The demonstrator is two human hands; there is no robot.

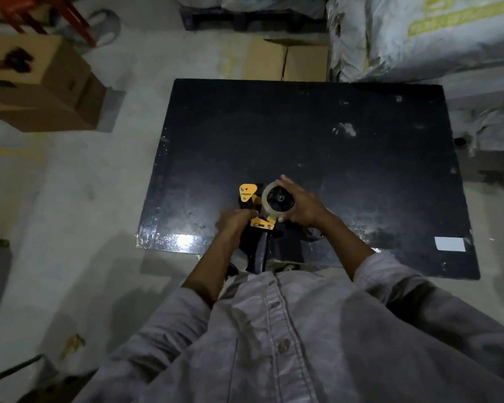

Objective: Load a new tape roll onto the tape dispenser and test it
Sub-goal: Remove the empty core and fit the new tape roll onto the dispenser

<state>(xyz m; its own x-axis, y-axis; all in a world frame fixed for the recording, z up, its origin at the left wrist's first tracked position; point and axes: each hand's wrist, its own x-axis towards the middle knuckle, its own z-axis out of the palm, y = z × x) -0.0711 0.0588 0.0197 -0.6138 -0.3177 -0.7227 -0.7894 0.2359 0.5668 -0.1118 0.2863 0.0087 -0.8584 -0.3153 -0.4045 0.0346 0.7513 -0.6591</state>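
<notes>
Both hands work at the near edge of the black table [361, 141]. Right hand [301, 203] wraps its fingers around the tape roll [277, 200], apparently seating it on the hub so it stays square. Just left of it, left hand [235, 221] pinches at the yellow tape dispenser [255, 209], probably steadying the frame or drawing the tape end; which, I cannot tell. Its dark handle points back toward the person's shirt [288, 330].

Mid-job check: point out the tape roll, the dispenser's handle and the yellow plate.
tape roll [266, 200]: head view, left rim of the roll.
dispenser handle [261, 251]: head view, middle of the black grip.
yellow plate [248, 192]: head view, flat face.
</notes>
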